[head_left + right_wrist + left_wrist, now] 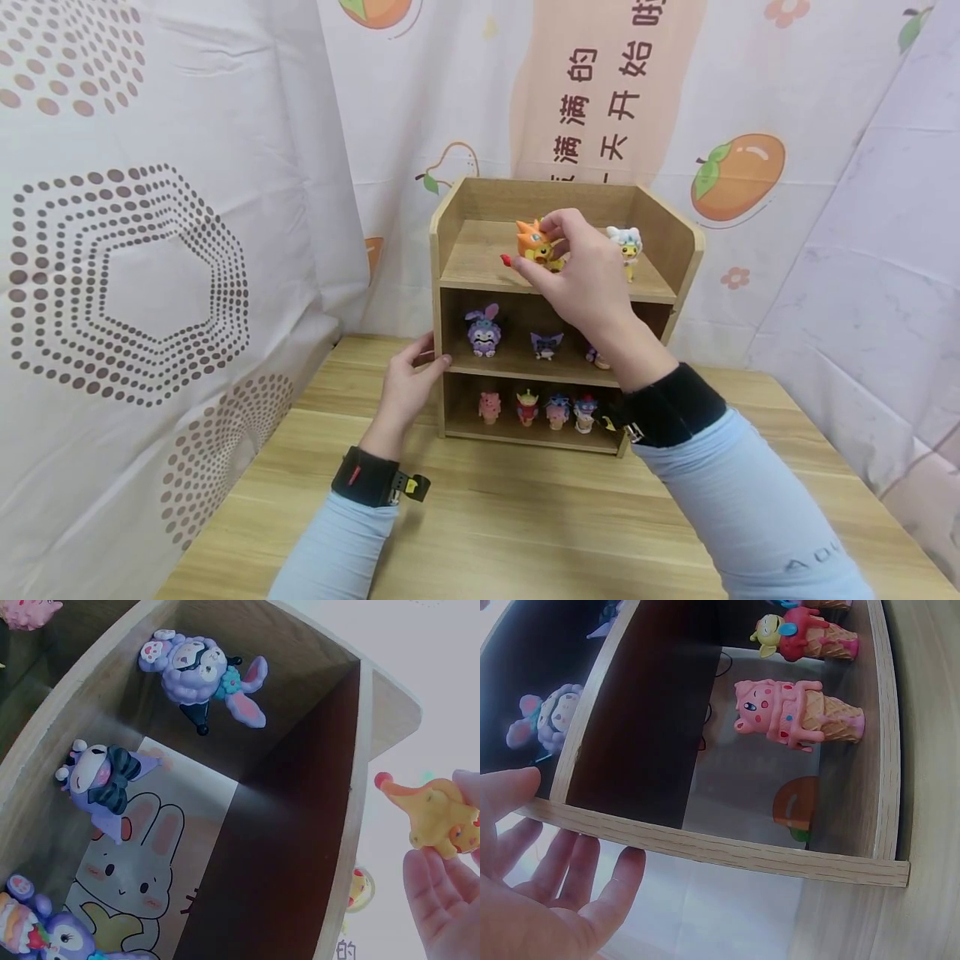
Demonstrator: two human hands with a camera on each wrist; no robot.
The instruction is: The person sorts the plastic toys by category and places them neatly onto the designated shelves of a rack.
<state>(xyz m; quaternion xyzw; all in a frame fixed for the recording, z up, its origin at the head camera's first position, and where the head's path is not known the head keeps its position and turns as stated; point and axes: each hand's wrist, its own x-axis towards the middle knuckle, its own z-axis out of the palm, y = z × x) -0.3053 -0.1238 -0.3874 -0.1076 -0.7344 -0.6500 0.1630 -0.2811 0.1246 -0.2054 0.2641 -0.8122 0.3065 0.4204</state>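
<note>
My right hand pinches an orange and yellow figurine between thumb and fingers, over the top level of a small wooden shelf. In the right wrist view, the figurine shows its yellow body and red-tipped tail. Behind the hand, on the top level, a yellow figurine with a white headpiece stands, partly covered. Low on the shelf's left side, my left hand holds the side panel, thumb at the front edge and fingers along the outer face.
On the middle level stand purple figurines, among them one with bunny ears and a small winged one. Several ice-cream-cone figurines line the bottom level, including a pink one. Printed curtains hang behind the wooden table.
</note>
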